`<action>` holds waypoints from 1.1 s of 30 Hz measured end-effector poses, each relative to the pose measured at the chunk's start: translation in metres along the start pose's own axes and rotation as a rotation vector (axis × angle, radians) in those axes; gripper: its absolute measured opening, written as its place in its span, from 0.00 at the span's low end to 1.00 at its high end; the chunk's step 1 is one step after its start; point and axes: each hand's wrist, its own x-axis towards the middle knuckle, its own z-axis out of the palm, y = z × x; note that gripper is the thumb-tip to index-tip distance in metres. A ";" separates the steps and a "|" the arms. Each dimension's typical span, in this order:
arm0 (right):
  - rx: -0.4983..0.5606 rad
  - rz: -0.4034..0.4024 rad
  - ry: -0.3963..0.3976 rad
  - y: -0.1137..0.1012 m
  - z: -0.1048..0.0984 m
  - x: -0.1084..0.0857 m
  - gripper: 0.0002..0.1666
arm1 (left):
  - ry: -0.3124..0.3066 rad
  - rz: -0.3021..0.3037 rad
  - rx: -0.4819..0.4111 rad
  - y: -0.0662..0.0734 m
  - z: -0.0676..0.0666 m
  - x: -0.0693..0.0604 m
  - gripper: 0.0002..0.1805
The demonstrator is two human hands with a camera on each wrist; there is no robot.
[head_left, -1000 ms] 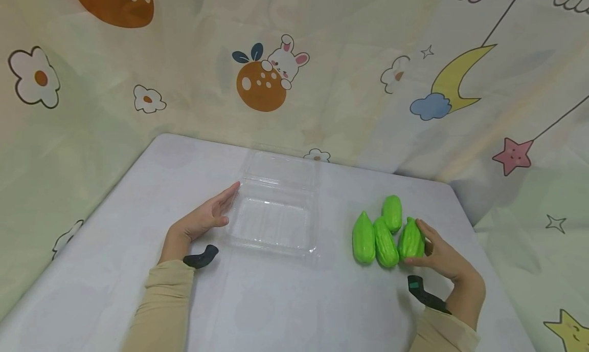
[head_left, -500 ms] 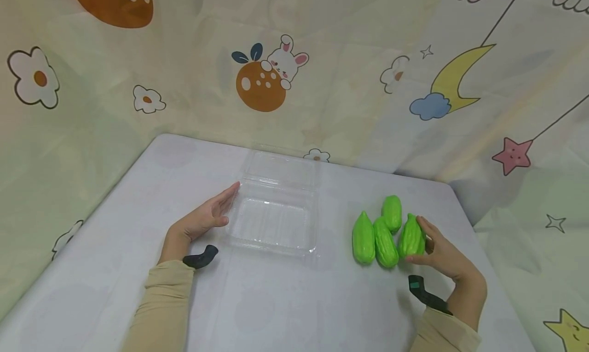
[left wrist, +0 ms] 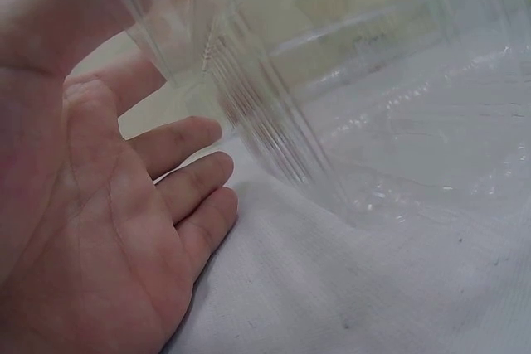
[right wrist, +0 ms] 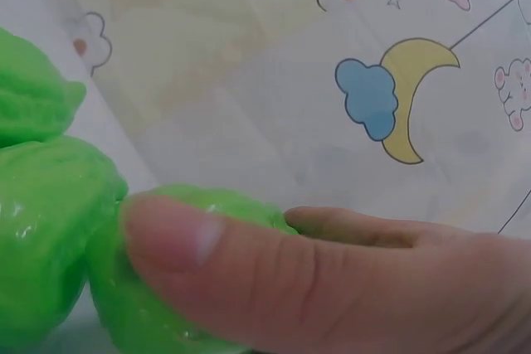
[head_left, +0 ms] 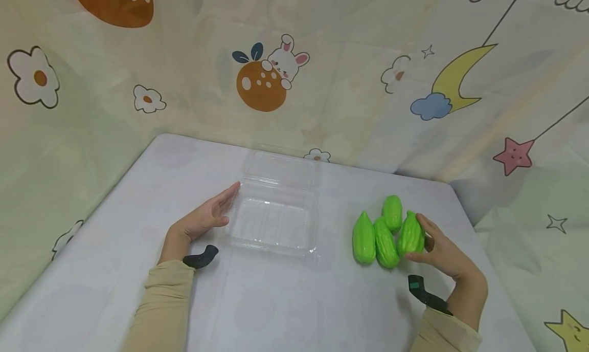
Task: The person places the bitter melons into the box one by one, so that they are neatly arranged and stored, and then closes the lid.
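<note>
Three green gourds [head_left: 386, 242] lie between right hand [head_left: 439, 252] and clear box [head_left: 271, 224].

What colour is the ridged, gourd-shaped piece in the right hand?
Bright green; the gourd-shaped piece shows best in the head view.

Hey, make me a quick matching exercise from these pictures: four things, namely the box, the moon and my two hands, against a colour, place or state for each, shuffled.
Things:
1. Moon
2. Right hand
3. Box
4. Left hand

Descriptions:
A. Gripping a green gourd
B. At the left side of the transparent thing
C. Yellow, printed on cloth
D. Transparent, standing open

Pairs: 1-C, 2-A, 3-D, 4-B.
</note>
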 end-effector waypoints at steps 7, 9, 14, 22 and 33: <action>0.001 -0.001 -0.003 -0.008 0.000 0.002 0.68 | 0.005 -0.005 0.001 -0.001 -0.001 0.000 0.55; 0.002 -0.007 -0.004 -0.010 0.000 0.003 0.68 | 0.009 -0.007 0.006 -0.001 -0.001 0.000 0.55; 0.008 -0.016 -0.009 -0.012 0.001 0.004 0.67 | 0.015 -0.012 0.001 -0.001 0.000 0.000 0.55; -0.002 -0.042 0.001 -0.016 0.002 0.007 0.67 | 0.022 -0.016 -0.002 0.001 0.002 0.000 0.55; -0.039 -0.055 0.014 -0.025 0.004 0.009 0.66 | 0.016 -0.019 0.002 -0.001 0.000 0.000 0.55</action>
